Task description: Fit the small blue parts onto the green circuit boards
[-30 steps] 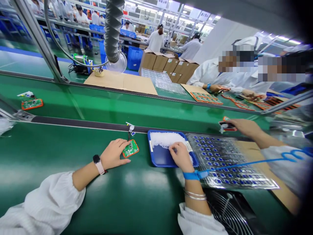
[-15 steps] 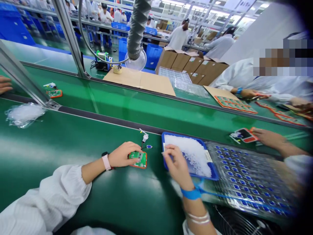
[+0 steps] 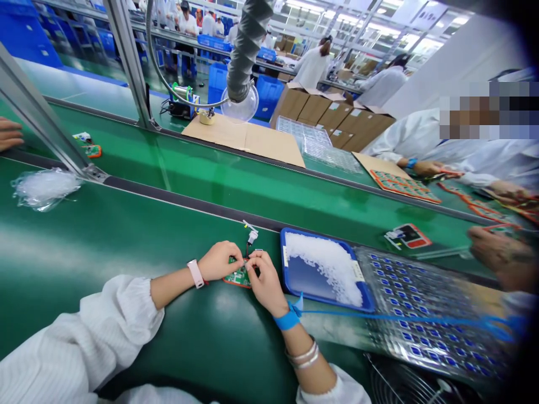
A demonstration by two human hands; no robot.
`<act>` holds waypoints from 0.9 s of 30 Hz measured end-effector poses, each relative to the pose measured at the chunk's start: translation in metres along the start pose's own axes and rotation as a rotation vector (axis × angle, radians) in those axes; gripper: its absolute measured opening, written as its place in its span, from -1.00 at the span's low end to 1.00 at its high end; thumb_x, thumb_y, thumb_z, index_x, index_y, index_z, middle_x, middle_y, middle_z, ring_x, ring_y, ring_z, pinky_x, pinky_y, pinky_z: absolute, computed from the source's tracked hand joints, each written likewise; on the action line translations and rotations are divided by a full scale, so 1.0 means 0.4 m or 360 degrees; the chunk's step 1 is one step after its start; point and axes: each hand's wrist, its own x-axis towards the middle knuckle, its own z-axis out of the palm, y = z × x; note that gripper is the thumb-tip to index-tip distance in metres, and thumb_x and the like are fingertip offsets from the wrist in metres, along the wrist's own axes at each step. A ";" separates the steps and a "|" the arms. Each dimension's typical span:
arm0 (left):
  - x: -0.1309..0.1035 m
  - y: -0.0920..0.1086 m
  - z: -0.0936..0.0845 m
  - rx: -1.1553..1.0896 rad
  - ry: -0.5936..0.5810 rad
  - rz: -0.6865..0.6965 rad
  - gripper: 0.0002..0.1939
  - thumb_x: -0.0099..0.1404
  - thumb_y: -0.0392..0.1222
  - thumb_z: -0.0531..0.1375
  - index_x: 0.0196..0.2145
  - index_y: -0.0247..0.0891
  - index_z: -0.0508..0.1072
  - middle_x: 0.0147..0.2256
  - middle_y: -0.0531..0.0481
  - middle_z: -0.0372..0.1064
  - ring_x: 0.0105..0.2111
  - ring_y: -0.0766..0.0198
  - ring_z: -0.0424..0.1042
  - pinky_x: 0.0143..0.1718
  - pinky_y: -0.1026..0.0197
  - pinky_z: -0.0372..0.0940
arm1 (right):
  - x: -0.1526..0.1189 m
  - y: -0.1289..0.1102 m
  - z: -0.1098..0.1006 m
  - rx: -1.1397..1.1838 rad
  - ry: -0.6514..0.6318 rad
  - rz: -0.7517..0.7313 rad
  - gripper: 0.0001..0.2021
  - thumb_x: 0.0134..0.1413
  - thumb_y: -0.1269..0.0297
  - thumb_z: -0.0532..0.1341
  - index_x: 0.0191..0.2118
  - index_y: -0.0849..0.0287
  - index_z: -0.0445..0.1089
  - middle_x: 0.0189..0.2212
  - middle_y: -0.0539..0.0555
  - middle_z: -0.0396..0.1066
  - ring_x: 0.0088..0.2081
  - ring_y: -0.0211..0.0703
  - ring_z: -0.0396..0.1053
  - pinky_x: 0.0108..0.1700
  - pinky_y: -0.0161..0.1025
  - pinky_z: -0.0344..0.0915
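Note:
A green circuit board with an orange rim lies flat on the green work surface. My left hand covers its upper left part, thumb and fingers pinched together over the board. From the other side my right hand meets it, also pinching above the board's right part. Whatever sits between the fingertips is too small or hidden to name. Just beyond the hands, a white connector piece on dark wires stands off the board's top edge. The small blue part beside it is mostly hidden by my right hand.
Right of my hands are a blue tray of small white pieces and clear plastic trays of blue parts. A blue wrist cord crosses there. A conveyor belt runs beyond, carrying another device. Co-workers' hands show at both sides.
My right hand has left the blue tray and moved left to the circuit board. My left hand's fingers have drawn into a pinch. At right, a co-worker's hand has let go of the device on the belt.

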 end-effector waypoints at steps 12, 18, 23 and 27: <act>0.001 -0.028 -0.016 0.0100 -0.0085 0.0146 -0.91 0.16 -0.22 0.17 -0.36 -0.28 0.40 -0.32 0.00 0.39 -0.29 0.25 0.35 -0.25 0.25 0.20 | 0.003 -0.016 -0.053 -0.0141 0.0145 -0.0024 -0.86 0.09 0.36 0.08 -0.46 0.16 0.32 -0.34 0.09 0.26 -0.27 -0.16 0.26 -0.25 -0.22 0.24; -0.004 -0.041 -0.011 0.0269 -0.0159 0.0264 -0.90 0.22 -0.18 0.13 -0.32 -0.25 0.35 -0.31 -0.01 0.37 -0.28 0.22 0.31 -0.22 0.19 0.18 | -0.026 0.131 -0.307 -0.0737 0.0634 0.0179 -0.85 -0.01 0.27 0.12 -0.52 0.17 0.31 -0.42 0.12 0.28 -0.29 -0.06 0.24 -0.22 -0.10 0.20; 0.000 -0.035 -0.014 0.0283 -0.0204 0.0247 -0.90 0.24 -0.18 0.11 -0.32 -0.25 0.35 -0.30 -0.02 0.36 -0.28 0.22 0.29 -0.22 0.19 0.18 | -0.047 0.220 -0.375 -0.0914 0.0548 0.0307 -0.81 -0.04 0.22 0.10 -0.57 0.16 0.30 -0.50 0.11 0.28 -0.34 -0.06 0.24 -0.24 -0.10 0.20; 0.000 -0.031 -0.016 0.0289 -0.0207 0.0260 -0.90 0.23 -0.19 0.11 -0.32 -0.26 0.35 -0.30 -0.03 0.37 -0.28 0.22 0.29 -0.22 0.18 0.18 | -0.042 0.216 -0.351 -0.0930 0.0495 0.0280 -0.80 -0.04 0.21 0.10 -0.55 0.17 0.32 -0.47 0.12 0.28 -0.34 -0.06 0.25 -0.23 -0.09 0.19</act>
